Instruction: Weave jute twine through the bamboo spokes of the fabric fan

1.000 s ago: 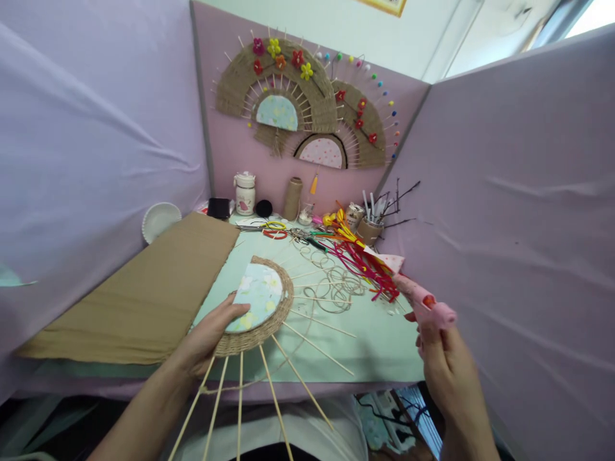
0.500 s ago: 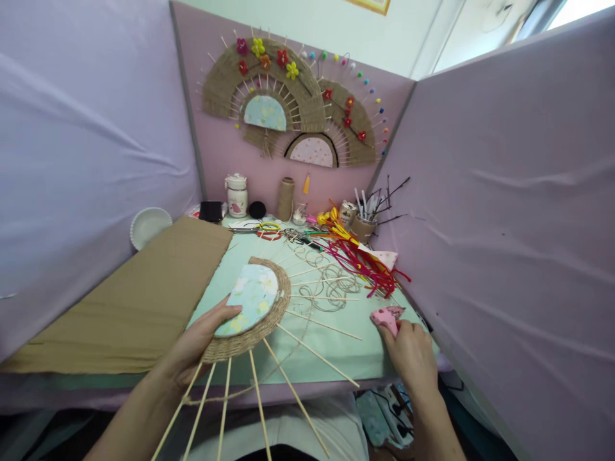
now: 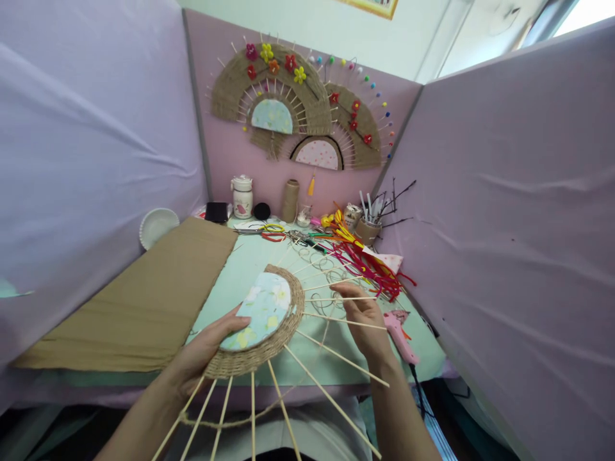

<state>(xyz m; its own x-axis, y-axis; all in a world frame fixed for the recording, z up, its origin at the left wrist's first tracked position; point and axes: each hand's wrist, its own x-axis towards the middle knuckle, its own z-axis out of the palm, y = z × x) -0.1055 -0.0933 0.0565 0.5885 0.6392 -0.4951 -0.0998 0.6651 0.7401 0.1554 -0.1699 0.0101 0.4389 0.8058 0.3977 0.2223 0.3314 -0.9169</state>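
Note:
My left hand (image 3: pixel 204 355) grips the near edge of a half-round fan piece (image 3: pixel 266 317), thumb pressed on its pale floral paper centre; jute twine coils round the rim and thin wooden sticks (image 3: pixel 331 400) fan out from it. My right hand (image 3: pixel 362 317) hovers over the sticks on the right side, fingers curled beside loose jute twine (image 3: pixel 331 291); whether it pinches the twine is unclear. A pink glue gun (image 3: pixel 398 330) lies on the table just right of that hand.
A large cardboard sheet (image 3: pixel 144 298) covers the left of the green table. Red and yellow pipe cleaners (image 3: pixel 365 262), scissors (image 3: pixel 269 229), a twine spool (image 3: pixel 289 200), jars and a white plate (image 3: pixel 156 224) stand at the back. Finished fans (image 3: pixel 288 102) hang on the pink partition.
My right hand lowered the pink glue gun, set it on the table and let go, then moved left to the sticks and twine. The left hand kept its hold on the fan piece.

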